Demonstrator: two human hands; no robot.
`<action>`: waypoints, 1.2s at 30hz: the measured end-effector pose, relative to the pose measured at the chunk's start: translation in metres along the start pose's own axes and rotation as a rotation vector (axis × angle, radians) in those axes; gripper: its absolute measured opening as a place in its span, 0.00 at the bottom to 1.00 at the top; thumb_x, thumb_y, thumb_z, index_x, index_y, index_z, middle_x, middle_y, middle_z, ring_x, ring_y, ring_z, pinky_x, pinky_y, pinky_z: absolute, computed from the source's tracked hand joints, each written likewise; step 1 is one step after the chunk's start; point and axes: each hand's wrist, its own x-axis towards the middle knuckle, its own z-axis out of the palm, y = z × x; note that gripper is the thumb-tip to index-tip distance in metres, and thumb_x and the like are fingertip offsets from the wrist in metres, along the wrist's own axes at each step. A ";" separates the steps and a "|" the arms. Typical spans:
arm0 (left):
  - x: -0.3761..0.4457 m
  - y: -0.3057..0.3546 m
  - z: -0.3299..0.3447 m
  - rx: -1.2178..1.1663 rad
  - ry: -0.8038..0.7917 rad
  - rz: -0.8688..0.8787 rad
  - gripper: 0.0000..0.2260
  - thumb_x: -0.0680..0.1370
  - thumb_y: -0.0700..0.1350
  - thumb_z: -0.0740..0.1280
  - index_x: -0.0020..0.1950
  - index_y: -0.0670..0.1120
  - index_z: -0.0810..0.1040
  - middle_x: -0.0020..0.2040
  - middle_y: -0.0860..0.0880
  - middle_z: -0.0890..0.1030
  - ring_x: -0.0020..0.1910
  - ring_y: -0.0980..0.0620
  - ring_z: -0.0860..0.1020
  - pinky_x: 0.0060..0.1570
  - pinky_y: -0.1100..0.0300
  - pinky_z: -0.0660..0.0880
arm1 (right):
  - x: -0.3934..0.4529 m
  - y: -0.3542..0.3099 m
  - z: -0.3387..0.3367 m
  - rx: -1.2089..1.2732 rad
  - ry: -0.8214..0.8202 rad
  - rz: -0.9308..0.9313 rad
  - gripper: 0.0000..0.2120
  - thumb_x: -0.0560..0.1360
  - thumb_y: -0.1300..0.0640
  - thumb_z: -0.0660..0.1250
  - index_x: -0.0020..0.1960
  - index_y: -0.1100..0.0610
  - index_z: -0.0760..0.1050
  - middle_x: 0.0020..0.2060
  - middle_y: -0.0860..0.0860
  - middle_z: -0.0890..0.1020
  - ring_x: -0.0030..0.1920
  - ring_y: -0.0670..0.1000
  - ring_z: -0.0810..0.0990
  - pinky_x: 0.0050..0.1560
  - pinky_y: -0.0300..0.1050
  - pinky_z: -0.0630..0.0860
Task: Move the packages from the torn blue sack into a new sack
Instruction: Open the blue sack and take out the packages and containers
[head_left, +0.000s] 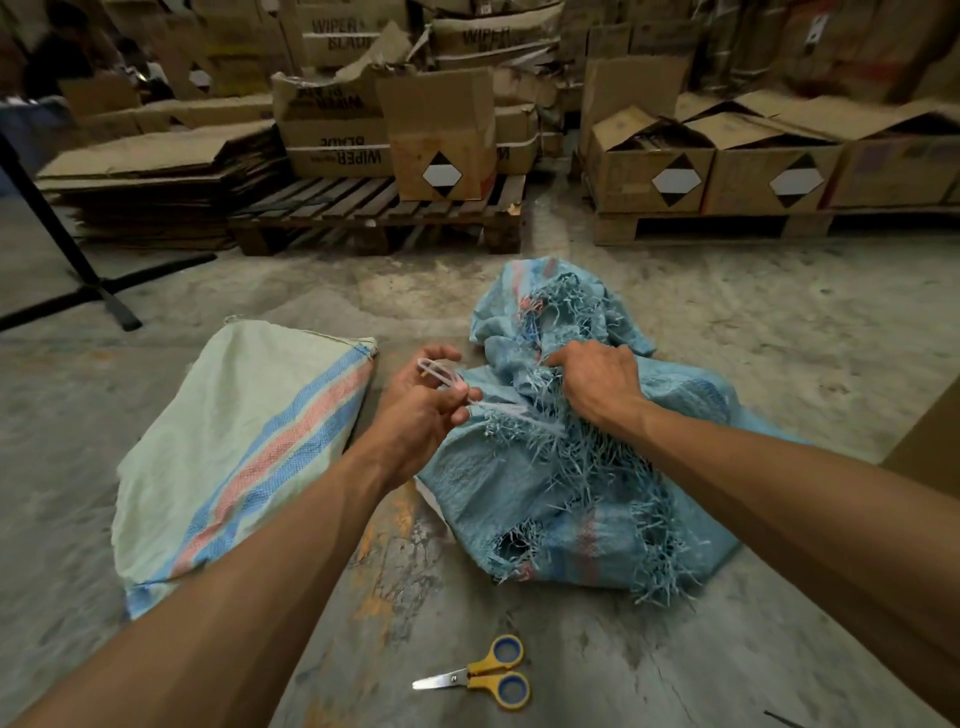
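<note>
Fingers of the left hand (415, 410) curled, pinching a loop of pale plastic tie (441, 375) and pulling it taut away from the torn blue sack (571, 483), presumably to free the bunched mouth. Fingers of the right hand (597, 384) bent down into the frayed gather, gripping the cloth to hold it against that pull. Lying full and lumpy on the concrete floor (779, 322), right of middle, with ragged holes along its near side. Packages inside not visible; count and kind impossible to tell. Just left, flat and empty-looking, the new sack (228, 457), pale with blue and red stripes, mouth side unclear. Near the floor's front edge, yellow scissors (483, 675), blades closed, within reach for cutting the tie. Farther back, pallets (379, 213) with cardboard boxes (441, 135). Far left corner dim and blurred.
</note>
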 end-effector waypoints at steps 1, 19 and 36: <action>0.001 0.001 0.000 0.008 -0.020 -0.031 0.18 0.77 0.23 0.53 0.52 0.43 0.72 0.40 0.42 0.71 0.37 0.51 0.76 0.25 0.67 0.69 | 0.001 0.001 0.000 0.011 0.000 0.003 0.24 0.80 0.67 0.55 0.69 0.47 0.73 0.39 0.51 0.80 0.38 0.51 0.72 0.55 0.54 0.74; 0.011 0.025 0.014 0.998 -0.339 -0.207 0.16 0.74 0.26 0.52 0.50 0.30 0.79 0.26 0.54 0.73 0.27 0.57 0.63 0.28 0.66 0.65 | 0.024 0.039 0.011 0.222 -0.035 0.172 0.34 0.77 0.71 0.54 0.68 0.35 0.70 0.61 0.53 0.81 0.27 0.44 0.63 0.33 0.45 0.67; 0.001 0.066 -0.014 0.955 -0.227 -0.120 0.13 0.65 0.36 0.56 0.36 0.45 0.80 0.37 0.44 0.71 0.33 0.56 0.67 0.32 0.66 0.64 | 0.053 0.043 0.000 0.151 -0.079 0.221 0.31 0.79 0.69 0.54 0.72 0.39 0.66 0.41 0.50 0.80 0.33 0.49 0.72 0.44 0.49 0.73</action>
